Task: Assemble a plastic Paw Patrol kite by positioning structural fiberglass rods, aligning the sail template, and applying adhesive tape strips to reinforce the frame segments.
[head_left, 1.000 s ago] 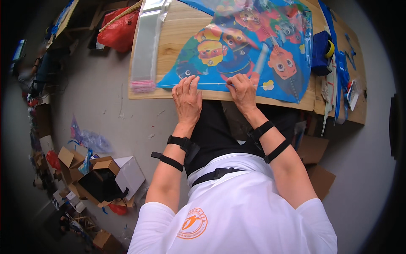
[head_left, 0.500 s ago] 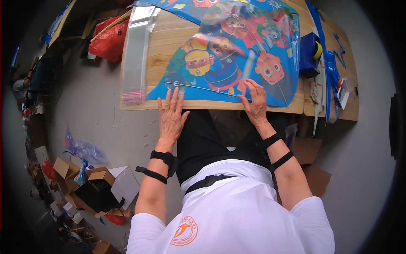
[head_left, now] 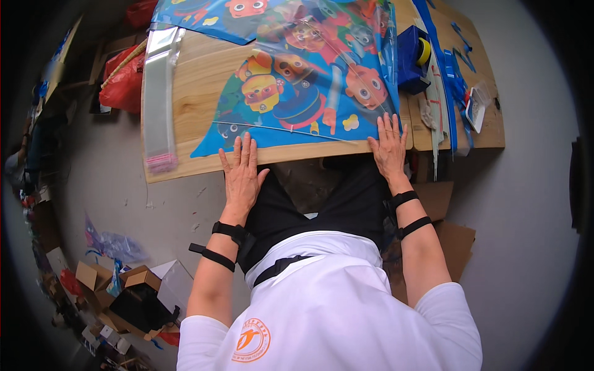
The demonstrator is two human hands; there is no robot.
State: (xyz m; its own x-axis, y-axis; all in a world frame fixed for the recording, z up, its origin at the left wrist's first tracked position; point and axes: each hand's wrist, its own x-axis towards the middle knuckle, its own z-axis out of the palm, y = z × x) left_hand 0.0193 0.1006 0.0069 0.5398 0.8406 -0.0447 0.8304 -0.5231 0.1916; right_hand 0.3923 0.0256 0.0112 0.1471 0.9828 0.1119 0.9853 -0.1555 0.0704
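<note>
A blue kite sheet (head_left: 291,111) printed with cartoon figures lies spread on the wooden table. Clear, shiny film seems to cover part of it. Along its near edge runs a thin pale rod (head_left: 281,129), and another thin line slants across the print. My left hand (head_left: 241,179) is open, its fingertips flat at the sheet's near edge, left of the middle. At the near right corner my right hand (head_left: 390,149) lies open, fingers extended onto the sheet. Neither hand grips anything.
A stack of clear plastic sleeves (head_left: 161,102) lies at the table's left. On the right are a blue tape dispenser (head_left: 411,62), blue strips (head_left: 453,93) and a white tray (head_left: 476,110). A red bag (head_left: 120,86) is beyond the left edge; cardboard boxes (head_left: 142,278) sit on the floor.
My right hand has come off the rod's right end and moved right to the sheet's corner, its fingers straightening. My left hand stays near the edge. The whole view has shifted.
</note>
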